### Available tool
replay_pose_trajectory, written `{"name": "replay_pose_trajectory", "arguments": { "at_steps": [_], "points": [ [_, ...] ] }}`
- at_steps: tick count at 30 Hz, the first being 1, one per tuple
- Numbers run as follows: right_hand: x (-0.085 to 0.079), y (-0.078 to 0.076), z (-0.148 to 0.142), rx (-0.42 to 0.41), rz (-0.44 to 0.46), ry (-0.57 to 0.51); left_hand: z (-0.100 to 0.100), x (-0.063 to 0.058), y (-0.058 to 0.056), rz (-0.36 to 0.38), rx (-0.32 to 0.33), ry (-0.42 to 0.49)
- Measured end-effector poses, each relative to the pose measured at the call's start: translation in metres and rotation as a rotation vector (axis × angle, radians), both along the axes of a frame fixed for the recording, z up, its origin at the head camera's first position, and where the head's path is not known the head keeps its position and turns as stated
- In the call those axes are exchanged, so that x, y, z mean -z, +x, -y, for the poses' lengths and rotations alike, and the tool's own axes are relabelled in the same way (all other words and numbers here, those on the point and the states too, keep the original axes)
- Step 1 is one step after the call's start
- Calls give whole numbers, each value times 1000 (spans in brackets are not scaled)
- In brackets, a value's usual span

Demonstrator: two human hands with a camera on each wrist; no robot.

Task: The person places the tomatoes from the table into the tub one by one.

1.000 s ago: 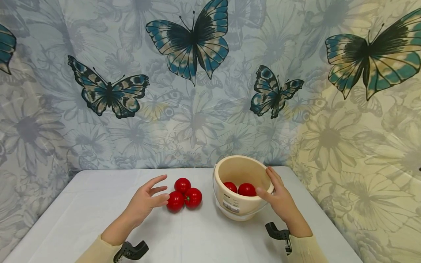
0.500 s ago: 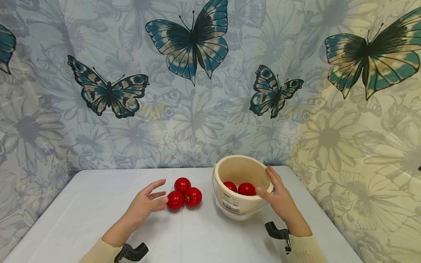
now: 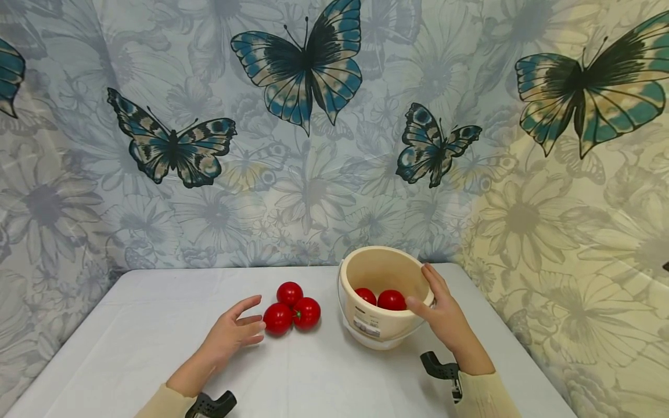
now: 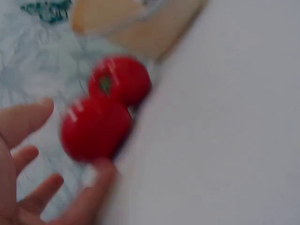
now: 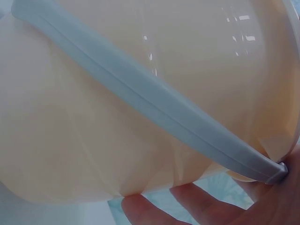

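Note:
Three red tomatoes (image 3: pixel 306 314) sit bunched on the table, one with a green stem spot. My left hand (image 3: pixel 228 337) is beside the nearest tomato (image 3: pixel 278 319), its fingers spread and relaxed, holding nothing. In the left wrist view, one fingertip overlaps the lower edge of that tomato (image 4: pixel 93 131). To the right stands a cream bucket (image 3: pixel 384 325), tilted slightly, with two red tomatoes (image 3: pixel 391 300) showing inside. My right hand (image 3: pixel 448 319) holds its right side, thumb at the rim and fingers around the outside. The grey handle (image 5: pixel 140 96) hangs down across the bucket's front.
A white-covered table (image 3: pixel 313 383) carries everything. Right behind it hangs a butterfly-patterned cloth (image 3: pixel 313 203), which continues along the right side. Black wrist mounts (image 3: pixel 211 404) stick out from both sleeves.
My left hand has drawn back slightly toward me, down and a little left, away from the tomatoes. The right hand and bucket stay where they were.

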State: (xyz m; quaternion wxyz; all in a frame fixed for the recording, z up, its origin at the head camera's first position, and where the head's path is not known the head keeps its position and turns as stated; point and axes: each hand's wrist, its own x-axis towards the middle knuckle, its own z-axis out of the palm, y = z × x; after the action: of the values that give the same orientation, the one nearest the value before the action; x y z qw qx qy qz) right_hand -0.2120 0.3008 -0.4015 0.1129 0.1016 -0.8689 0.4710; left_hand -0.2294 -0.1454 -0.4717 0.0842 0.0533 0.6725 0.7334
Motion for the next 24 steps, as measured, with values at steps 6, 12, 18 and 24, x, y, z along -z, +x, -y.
{"name": "replay_pose_trajectory", "arguments": {
  "at_steps": [6,12,18,24],
  "points": [
    [0,-1,0,8,6,5,7,20,-3,22,-9,22],
    [0,-2,0,4,1,6,9,23,-6,-11,32,22],
    [0,-3,-1,7,4,8,6,25,-12,13,29,21],
    [1,-2,-1,3,9,-5,0,27,-16,9,42,26]
  ]
}}
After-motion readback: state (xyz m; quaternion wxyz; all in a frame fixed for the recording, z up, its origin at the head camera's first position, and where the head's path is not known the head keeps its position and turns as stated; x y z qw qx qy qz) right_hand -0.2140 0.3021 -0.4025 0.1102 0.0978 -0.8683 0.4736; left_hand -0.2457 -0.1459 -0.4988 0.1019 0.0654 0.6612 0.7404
